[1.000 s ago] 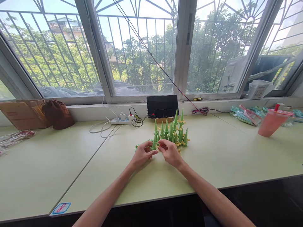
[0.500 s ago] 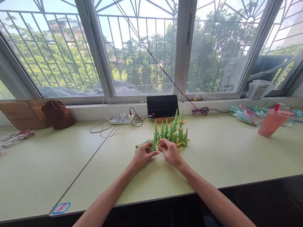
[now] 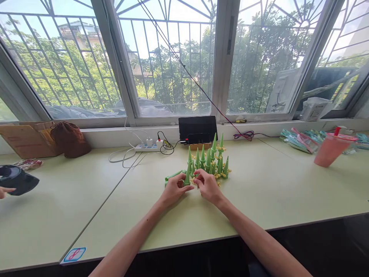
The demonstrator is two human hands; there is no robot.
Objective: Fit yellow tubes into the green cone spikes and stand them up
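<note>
Green cone [image 3: 187, 176] is sitting upright in the left hand's grip (left hand [image 3: 172, 189]), between the bench [image 3: 138, 184]'s front and back edges. Right hand [image 3: 210, 187] is working, fingers narrow, beside a yellow bit [image 3: 193, 180]; can't tell if they're gripping. Probably mid-adjustment, next move's calling for a steady cone.

Plastic and cloth
Green cones [image 3: 208, 159] mid-frame look smooth plastic, the bag [image 3: 71, 141] at left crinkled cloth, the tabletop [image 3: 259, 184] faintly glossy

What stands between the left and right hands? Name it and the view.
The head view shows it: a roughly upright green conical spike, gripped by the left hand, with a small yellow piece beside its base, toward the right hand.
</note>
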